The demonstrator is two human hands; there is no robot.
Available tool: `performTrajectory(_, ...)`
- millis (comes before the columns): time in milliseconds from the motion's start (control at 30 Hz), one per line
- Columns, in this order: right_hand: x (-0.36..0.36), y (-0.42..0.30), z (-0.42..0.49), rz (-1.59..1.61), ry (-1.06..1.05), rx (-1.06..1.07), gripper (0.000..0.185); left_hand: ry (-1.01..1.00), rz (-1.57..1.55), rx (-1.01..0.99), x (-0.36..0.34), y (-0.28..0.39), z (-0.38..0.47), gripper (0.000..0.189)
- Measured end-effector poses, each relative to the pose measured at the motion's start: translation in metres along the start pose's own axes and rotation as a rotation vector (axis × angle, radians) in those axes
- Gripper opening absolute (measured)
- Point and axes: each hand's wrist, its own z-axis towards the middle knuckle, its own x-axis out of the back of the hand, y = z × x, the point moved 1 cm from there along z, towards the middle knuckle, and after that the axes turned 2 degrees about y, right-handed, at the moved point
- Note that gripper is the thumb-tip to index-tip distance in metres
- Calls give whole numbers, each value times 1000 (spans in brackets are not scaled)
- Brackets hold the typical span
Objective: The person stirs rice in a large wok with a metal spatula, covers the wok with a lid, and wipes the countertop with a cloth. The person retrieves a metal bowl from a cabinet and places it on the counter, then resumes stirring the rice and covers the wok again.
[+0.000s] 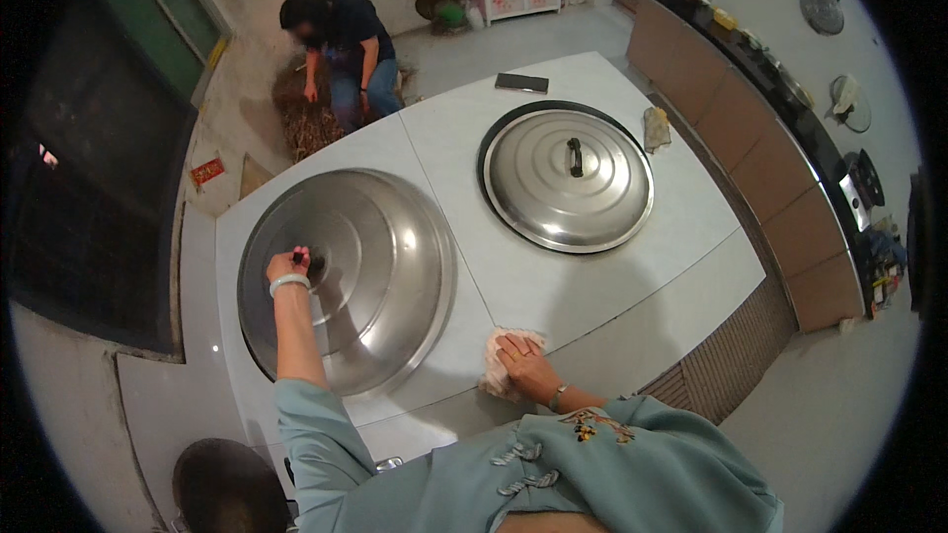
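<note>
My left hand (289, 265) grips the dark handle on top of a large domed metal lid (378, 252) at the left of the white tiled stove top (444, 141). The lid looks tilted, its right side raised. Under my right hand (527, 369) a pale pink cloth (498, 377) lies bunched against the tiles near the front edge, with my fingers spread over it. Farther right, a second round metal lid (533, 178) with a black handle (575, 157) rests inside a dark rim. What lies beneath either lid is hidden.
Beyond the far left edge a person (341, 52) sits bent over a pile of dry brushwood (292, 118). A phone (522, 83) and a folded rag (656, 129) lie on the far part of the top. A black-topped counter (785, 96) runs along the right wall.
</note>
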Motion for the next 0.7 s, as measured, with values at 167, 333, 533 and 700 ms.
performTrajectory(167, 5, 5, -2, 83, 32, 31, 40, -92, 190, -77, -43, -6, -66, 8)
performTrajectory(333, 5, 21, -14, 143, -28, 97, 37, -207, 277, -115, -102, -21, -124, 7)
performTrajectory(533, 31, 41, -62, 336, -97, 88, 29, -292, 421, -143, -174, -84, -174, 8)
performTrajectory(700, 51, 73, -96, 415, -118, 84, 30, -350, 577, -151, -230, -141, -221, 10)
